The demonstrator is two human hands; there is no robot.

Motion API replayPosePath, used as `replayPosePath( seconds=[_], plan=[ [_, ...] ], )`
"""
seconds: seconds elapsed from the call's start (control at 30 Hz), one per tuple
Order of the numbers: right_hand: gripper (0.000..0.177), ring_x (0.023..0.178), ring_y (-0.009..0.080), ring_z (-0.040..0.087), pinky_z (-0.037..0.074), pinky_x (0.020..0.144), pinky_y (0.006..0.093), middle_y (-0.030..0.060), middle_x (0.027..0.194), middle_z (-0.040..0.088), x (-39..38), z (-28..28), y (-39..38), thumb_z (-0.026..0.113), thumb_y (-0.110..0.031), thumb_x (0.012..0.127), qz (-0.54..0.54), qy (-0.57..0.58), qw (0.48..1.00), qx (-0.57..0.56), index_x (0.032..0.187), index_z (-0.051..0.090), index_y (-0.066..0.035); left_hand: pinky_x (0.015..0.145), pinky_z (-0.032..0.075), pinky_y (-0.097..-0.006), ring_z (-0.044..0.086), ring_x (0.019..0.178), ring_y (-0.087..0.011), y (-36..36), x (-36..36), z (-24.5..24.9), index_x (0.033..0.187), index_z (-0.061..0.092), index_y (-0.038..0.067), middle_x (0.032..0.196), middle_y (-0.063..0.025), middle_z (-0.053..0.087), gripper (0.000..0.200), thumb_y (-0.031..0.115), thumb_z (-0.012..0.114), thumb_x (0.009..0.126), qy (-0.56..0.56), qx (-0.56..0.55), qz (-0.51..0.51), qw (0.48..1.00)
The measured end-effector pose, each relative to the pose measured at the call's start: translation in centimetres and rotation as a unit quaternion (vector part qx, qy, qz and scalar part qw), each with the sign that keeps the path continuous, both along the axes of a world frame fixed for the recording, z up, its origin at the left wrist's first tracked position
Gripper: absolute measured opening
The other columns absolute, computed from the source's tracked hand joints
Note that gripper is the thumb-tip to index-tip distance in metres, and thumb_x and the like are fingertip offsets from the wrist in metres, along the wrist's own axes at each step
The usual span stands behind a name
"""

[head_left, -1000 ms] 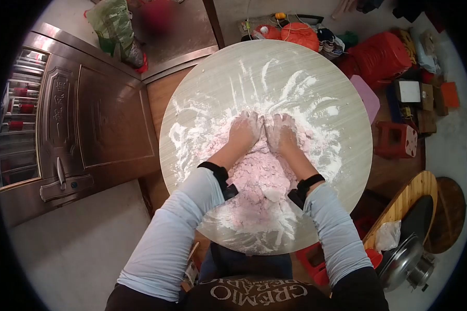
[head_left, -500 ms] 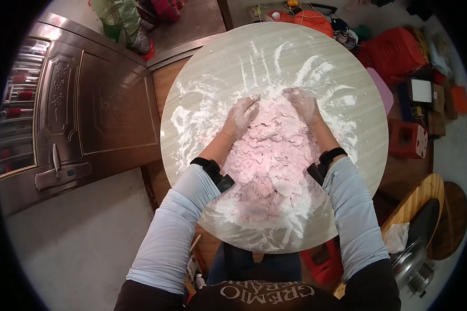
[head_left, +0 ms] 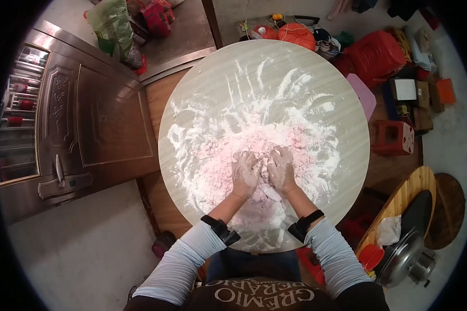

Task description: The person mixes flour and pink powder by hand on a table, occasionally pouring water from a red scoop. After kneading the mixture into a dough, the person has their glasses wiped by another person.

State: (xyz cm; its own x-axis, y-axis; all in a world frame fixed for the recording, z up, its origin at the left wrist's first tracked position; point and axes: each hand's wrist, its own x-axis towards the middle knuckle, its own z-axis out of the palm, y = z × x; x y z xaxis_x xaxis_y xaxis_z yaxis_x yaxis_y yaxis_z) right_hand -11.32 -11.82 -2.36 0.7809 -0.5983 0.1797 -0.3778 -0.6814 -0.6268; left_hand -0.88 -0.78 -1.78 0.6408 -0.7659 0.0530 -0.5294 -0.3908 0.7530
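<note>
A wide heap of pink, crumbly dough (head_left: 215,173) dusted with white flour lies on the round table (head_left: 202,88). Both hands are coated in flour and close together near the heap's middle. My left hand (head_left: 245,172) is curled into the dough, its fingertips partly buried. Beside it, a narrow gap away, my right hand (head_left: 281,170) also has its fingers bent into the dough. Between the wrists a smooth pale lump (head_left: 270,194) shows. Pale sleeves and black wrist straps cover my forearms.
Flour streaks (head_left: 244,83) spread over the table's far half. A brown door (head_left: 114,116) stands at left. Red stools (head_left: 393,137), boxes (head_left: 423,98) and bags line the right side. Wooden boards (head_left: 399,207) and a metal pot lid (head_left: 407,256) stand at lower right.
Both hands have come back toward my body from the heap's far edge and closer together. The heap now lies flatter and wider, and the camera view has shifted.
</note>
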Motion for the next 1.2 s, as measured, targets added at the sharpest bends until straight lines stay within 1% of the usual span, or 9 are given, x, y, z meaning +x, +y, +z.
replayPosePath(
  seconds=[0.17, 0.27, 0.63, 0.8, 0.87, 1.0, 1.07, 1.17, 1.2],
  plan=[
    [0.029, 0.097, 0.0396, 0.051, 0.04, 0.085, 0.0482, 0.0201, 0.1, 0.056, 2.8, -2.6, -3.0, 0.06, -0.019, 0.07, -0.024, 0.033, 0.999, 0.033, 0.094, 0.063, -0.001, 0.082, 0.039, -0.048, 0.053, 0.093, -0.0372, -3.4, 1.8, 0.7, 0.087, 0.063, 0.005, 0.093, -0.0159, 0.06, 0.02, 0.022, 0.057, 0.08, -0.031, 0.089, 0.018, 0.995],
    [0.022, 0.078, 0.0393, 0.053, 0.043, 0.072, 0.0488, 0.0194, 0.082, 0.057, 5.2, -3.6, -6.8, 0.053, -0.021, 0.071, 0.045, 0.032, 0.998, -0.021, 0.079, 0.061, -0.002, 0.071, 0.041, -0.0445, 0.057, 0.076, -0.0341, -6.3, 4.8, -1.6, 0.084, 0.065, 0.005, 0.082, -0.0133, 0.062, 0.019, 0.019, 0.059, 0.071, -0.093, 0.032, -0.055, 0.994],
    [0.03, 0.085, 0.0394, 0.063, 0.049, 0.077, 0.0472, 0.0234, 0.089, 0.065, 10.0, -4.1, -10.1, 0.055, -0.029, 0.081, -0.07, 0.238, 0.968, 0.016, 0.091, 0.067, -0.004, 0.072, 0.048, -0.0469, 0.064, 0.077, -0.0372, -11.8, 9.4, -2.8, 0.078, 0.067, 0.005, 0.075, -0.0192, 0.065, 0.022, 0.025, 0.057, 0.078, -0.08, 0.161, -0.094, 0.979],
    [0.034, 0.086, 0.0401, 0.063, 0.049, 0.08, 0.0471, 0.0231, 0.089, 0.066, 9.8, -2.5, -9.8, 0.056, -0.036, 0.085, -0.149, 0.224, 0.962, 0.055, 0.095, 0.067, -0.006, 0.079, 0.048, -0.047, 0.061, 0.091, -0.0396, -9.9, 8.9, -0.1, 0.101, 0.061, 0.001, 0.091, -0.0238, 0.063, 0.03, 0.026, 0.053, 0.086, -0.005, 0.179, -0.046, 0.983],
    [0.036, 0.089, 0.0402, 0.062, 0.049, 0.082, 0.0478, 0.0235, 0.09, 0.065, 9.1, -0.1, -11.4, 0.058, -0.037, 0.086, -0.029, 0.171, 0.985, 0.009, 0.098, 0.067, -0.005, 0.086, 0.045, -0.0467, 0.054, 0.104, -0.0393, -8.6, 9.7, 1.3, 0.111, 0.055, -0.001, 0.106, -0.0254, 0.056, 0.037, 0.029, 0.052, 0.089, -0.063, 0.094, -0.052, 0.992],
    [0.041, 0.09, 0.0379, 0.064, 0.05, 0.083, 0.0432, 0.0221, 0.096, 0.067, 13.2, -4.5, -16.3, 0.058, -0.042, 0.085, 0.01, 0.103, 0.994, 0.019, 0.103, 0.066, -0.006, 0.091, 0.042, -0.046, 0.051, 0.107, -0.0402, -10.3, 13.0, -3.8, 0.11, 0.058, -0.001, 0.112, -0.0221, 0.054, 0.037, 0.028, 0.053, 0.089, -0.065, 0.07, -0.004, 0.995],
    [0.04, 0.079, 0.0349, 0.066, 0.051, 0.076, 0.0417, 0.0198, 0.082, 0.068, 14.5, -5.0, -15.1, 0.058, -0.044, 0.083, 0.024, 0.153, 0.957, 0.244, 0.088, 0.071, -0.007, 0.093, 0.041, -0.045, 0.052, 0.107, -0.0388, -11.0, 13.4, -4.6, 0.108, 0.058, 0.001, 0.111, -0.0211, 0.056, 0.034, 0.028, 0.049, 0.091, -0.045, 0.059, -0.041, 0.996],
    [0.045, 0.07, 0.0336, 0.066, 0.052, 0.07, 0.0414, 0.0191, 0.069, 0.066, 14.3, -3.9, -13.2, 0.056, -0.046, 0.084, 0.087, 0.215, 0.961, 0.153, 0.071, 0.07, -0.005, 0.092, 0.042, -0.0442, 0.055, 0.103, -0.0366, -9.7, 12.0, -5.3, 0.104, 0.057, 0.003, 0.107, -0.0191, 0.06, 0.029, 0.027, 0.046, 0.091, -0.046, 0.049, -0.086, 0.994],
    [0.05, 0.073, 0.0358, 0.065, 0.051, 0.072, 0.0424, 0.0211, 0.07, 0.065, 13.8, -0.4, -12.1, 0.054, -0.048, 0.084, 0.086, 0.284, 0.931, 0.211, 0.065, 0.07, -0.005, 0.091, 0.043, -0.0444, 0.056, 0.101, -0.0369, -8.6, 11.5, -5.6, 0.103, 0.058, 0.004, 0.107, -0.0184, 0.06, 0.026, 0.024, 0.047, 0.09, -0.076, 0.051, -0.135, 0.987]
  ],
)
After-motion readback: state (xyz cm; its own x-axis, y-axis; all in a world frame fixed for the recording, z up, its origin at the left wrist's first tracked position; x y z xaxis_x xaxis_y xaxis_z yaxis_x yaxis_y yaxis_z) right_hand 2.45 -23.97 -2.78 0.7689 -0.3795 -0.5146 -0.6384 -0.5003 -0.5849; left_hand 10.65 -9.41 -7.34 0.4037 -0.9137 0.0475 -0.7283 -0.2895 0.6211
